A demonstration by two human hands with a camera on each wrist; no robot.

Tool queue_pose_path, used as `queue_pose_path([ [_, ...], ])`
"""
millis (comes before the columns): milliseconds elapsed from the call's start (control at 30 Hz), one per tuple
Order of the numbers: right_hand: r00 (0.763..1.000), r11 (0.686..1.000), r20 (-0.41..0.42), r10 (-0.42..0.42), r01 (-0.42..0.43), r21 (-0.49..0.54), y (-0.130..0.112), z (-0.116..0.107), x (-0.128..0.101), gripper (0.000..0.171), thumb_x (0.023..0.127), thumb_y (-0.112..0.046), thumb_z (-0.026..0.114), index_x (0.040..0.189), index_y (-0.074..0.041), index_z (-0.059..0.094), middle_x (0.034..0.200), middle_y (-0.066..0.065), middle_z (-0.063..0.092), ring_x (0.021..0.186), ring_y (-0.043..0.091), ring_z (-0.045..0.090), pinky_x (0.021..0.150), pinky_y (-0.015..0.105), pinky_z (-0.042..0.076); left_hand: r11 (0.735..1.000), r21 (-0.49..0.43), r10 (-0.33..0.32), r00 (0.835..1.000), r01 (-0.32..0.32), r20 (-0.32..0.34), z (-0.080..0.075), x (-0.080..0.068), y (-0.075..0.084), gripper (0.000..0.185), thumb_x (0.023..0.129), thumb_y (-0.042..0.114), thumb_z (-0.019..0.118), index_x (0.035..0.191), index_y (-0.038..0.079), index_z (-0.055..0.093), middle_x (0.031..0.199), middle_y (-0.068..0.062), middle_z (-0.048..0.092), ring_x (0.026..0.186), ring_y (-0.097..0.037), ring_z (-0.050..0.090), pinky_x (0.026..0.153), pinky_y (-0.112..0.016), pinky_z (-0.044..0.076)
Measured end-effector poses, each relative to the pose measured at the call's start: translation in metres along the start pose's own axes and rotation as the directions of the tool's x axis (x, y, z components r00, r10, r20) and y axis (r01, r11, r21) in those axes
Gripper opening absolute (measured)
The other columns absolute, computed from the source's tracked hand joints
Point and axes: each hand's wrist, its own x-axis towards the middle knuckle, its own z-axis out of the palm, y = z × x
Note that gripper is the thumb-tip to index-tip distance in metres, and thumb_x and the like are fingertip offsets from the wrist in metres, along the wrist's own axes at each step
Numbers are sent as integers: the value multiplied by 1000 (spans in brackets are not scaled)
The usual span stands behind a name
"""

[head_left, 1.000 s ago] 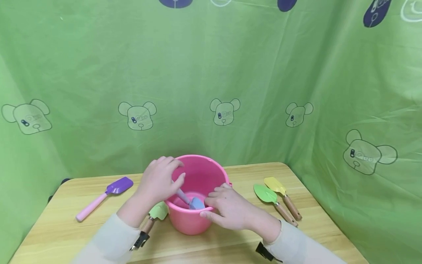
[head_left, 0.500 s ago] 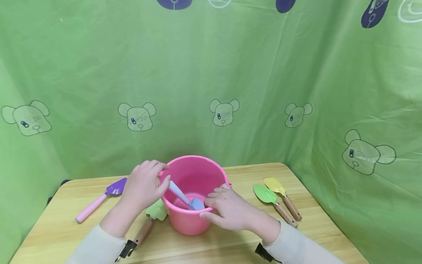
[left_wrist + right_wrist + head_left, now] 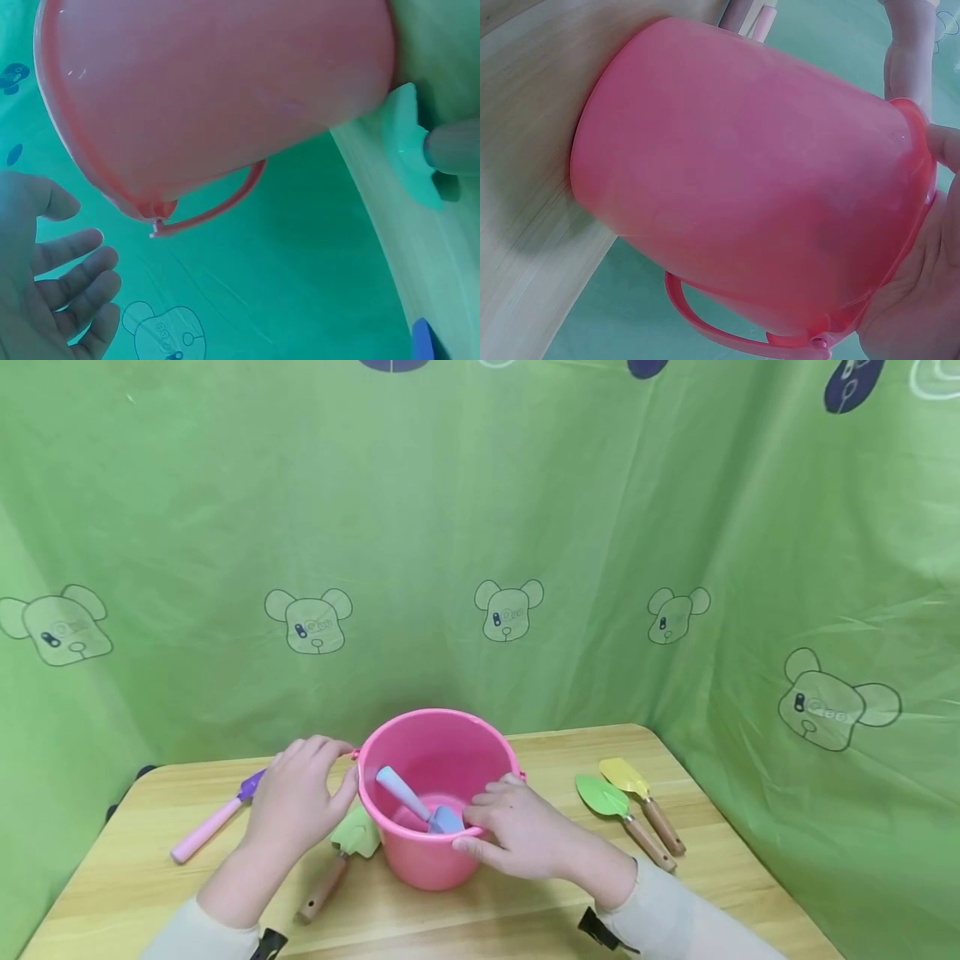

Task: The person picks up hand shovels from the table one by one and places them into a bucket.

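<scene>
From the head view, your right hand (image 3: 525, 839) grips the near rim of the pink bucket (image 3: 435, 797) at the table's (image 3: 135, 877) middle, a blue shovel (image 3: 420, 802) leaning inside. Your left hand (image 3: 296, 802) hovers beside the bucket, fingers relaxed. The left wrist view shows its fingers (image 3: 71, 281) spread, holding nothing. The right wrist view shows your palm (image 3: 922, 300) pressed against the rim.

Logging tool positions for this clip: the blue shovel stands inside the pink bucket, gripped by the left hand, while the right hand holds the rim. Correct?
Not quite. The left hand is open beside the pink bucket, off the blue shovel, as the head view shows. The right hand does hold the rim.
</scene>
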Motion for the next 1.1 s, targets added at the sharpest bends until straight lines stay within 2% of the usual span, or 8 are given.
queue_pose_path([
  [267,1000,1000,5,1,-1,-1,0,-1,0,40,102,-57,42,79,-27,55,71,-9,52,73,8,39,80,31,35,999,20,-28,999,27,20,5,-17,-8,34,90,25,66,118,4,68,112,-13,69,102,-35,63,85,-51,51],
  [433,1000,1000,8,4,-4,-1,-1,-2,0,40,102,-56,42,79,-27,55,71,-9,52,74,8,39,80,31,35,998,50,-47,998,44,43,9,-29,-12,34,90,25,67,117,4,67,111,-14,68,101,-35,63,81,-51,51],
  [667,1000,1000,5,7,-7,-1,-1,-1,0,40,102,-56,42,79,-27,55,71,-10,51,73,8,39,80,31,34,996,57,-75,993,70,92,14,-40,-16,34,90,25,69,117,4,67,112,-13,68,102,-33,62,87,-51,50],
  [900,1000,1000,3,6,-6,-2,-1,-1,0,40,103,-56,42,78,-27,53,69,-11,46,72,8,38,80,31,35,995,61,-82,990,75,114,20,-52,-19,33,90,25,68,116,4,67,111,-13,67,102,-33,63,87,-51,51],
  [1100,1000,1000,-3,2,-2,1,0,0,0,39,102,-55,43,78,-27,54,70,-10,49,73,8,38,80,31,35,993,64,-108,980,99,166,27,-61,-21,36,89,27,68,117,4,67,112,-14,67,103,-33,63,88,-53,50],
])
